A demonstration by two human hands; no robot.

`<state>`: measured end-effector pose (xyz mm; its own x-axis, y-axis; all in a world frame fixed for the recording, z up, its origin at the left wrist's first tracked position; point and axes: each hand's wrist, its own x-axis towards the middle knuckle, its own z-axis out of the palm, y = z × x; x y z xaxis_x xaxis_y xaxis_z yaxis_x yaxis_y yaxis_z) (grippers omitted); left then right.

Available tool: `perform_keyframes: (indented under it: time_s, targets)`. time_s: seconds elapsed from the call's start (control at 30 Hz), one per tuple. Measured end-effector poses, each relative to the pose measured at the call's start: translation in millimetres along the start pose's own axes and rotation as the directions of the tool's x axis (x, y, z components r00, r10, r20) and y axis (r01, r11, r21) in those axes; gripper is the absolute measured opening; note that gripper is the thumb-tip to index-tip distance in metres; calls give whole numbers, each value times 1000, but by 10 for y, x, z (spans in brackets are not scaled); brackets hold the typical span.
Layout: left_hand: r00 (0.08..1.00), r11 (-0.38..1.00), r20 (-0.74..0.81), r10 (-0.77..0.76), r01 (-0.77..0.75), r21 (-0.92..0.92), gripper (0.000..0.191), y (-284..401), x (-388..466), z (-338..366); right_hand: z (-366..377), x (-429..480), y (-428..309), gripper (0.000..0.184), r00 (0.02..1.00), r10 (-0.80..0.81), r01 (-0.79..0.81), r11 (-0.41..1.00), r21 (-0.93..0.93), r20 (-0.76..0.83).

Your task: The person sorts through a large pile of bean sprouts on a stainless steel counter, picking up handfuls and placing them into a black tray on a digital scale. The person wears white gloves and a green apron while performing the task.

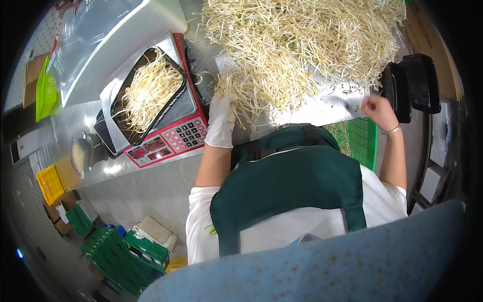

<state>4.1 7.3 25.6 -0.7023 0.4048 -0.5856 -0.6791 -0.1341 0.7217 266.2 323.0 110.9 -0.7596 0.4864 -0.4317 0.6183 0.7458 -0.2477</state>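
Observation:
A large heap of bean sprouts [302,41] is spread over the metal worktop before me. My left hand [222,115], in a white glove, reaches into its near left edge. Sprouts hide its fingertips, so its grip does not show. My bare right hand [378,110] is over the worktop's right side, fingers curled and slightly blurred, with no held object visible. Beside it stand stacked black plastic trays [398,90]. Left of my gloved hand, a red digital scale [169,149] carries a black tray [166,126] with a pile of sprouts [151,96] in it.
A white bin-like container [124,41] with clear plastic stands behind the scale. At the worktop's left end is a clear container [81,154]. A green crate [364,139] with sprouts sits below the near edge, by my right arm. More green crates [113,256] stand on the lower left floor.

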Motion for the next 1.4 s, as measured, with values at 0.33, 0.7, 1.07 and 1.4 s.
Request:
perform_keyframes:
  time_s: [0.33,0.7,1.07,1.4]
  targets:
    - [965,999,259,-42,44,0,44,69,131,596,650,1055,-1415,76,913,-346,395,883,254,-217]
    - [953,989,294,70,-105,107,46,163,245,155,417,1281,-851,42,983,-132,182,719,671,-125]
    - [772,449,286,568,-582,678,70,-18,240,589,679,1037,-1182,77,887,-223,285,954,98,-405]
    - [894,899,309,326,-393,191,42,168,302,461,166,1129,-733,41,988,47,108,470,876,-147]
